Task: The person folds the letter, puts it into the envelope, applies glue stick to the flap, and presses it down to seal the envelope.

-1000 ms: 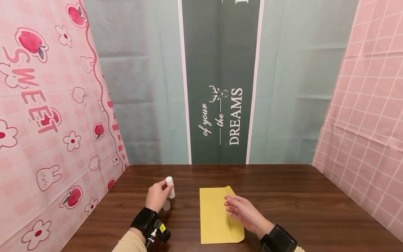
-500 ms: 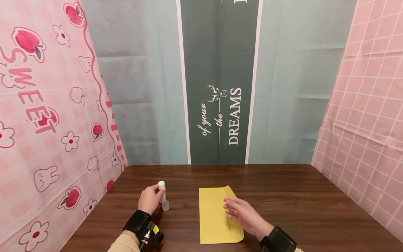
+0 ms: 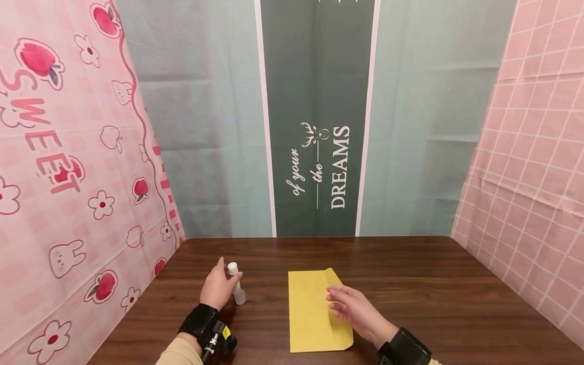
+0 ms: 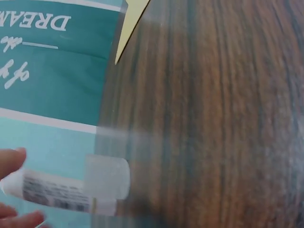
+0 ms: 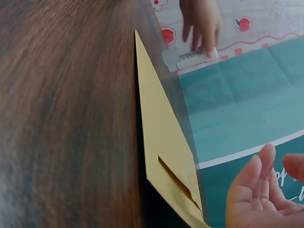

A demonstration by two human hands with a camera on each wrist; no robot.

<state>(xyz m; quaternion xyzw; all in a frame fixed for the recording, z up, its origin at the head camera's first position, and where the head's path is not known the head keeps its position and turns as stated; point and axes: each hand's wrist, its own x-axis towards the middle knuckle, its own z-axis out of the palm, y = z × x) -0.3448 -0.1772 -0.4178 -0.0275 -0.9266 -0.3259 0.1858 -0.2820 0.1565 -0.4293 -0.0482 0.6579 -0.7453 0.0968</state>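
Observation:
A white glue stick (image 3: 232, 267) stands upright on the table at the left, with print along its barrel in the left wrist view. In front of it stands its translucent cap (image 3: 240, 298), partly covering the stick in the head view. My left hand (image 3: 216, 289) is spread around the stick, thumb and index finger apart on either side of it. A yellow envelope (image 3: 306, 314) lies to the right, its flap side toward my right hand (image 3: 353, 308). That hand hovers over the flap with loosely bent fingers and nothing in them; in the right wrist view a slit shows along the envelope (image 5: 164, 128).
The dark wood table (image 3: 410, 284) reaches back to a grey-green curtain (image 3: 214, 126). Pink printed cloth (image 3: 105, 152) hangs along the left side and pink checked cloth (image 3: 529, 152) along the right. Both wrists wear black camera straps (image 3: 201, 322).
The left hand has brought the glue stick left and down, to just behind the cap, and its fingers have spread off the stick. The right hand has hardly moved.

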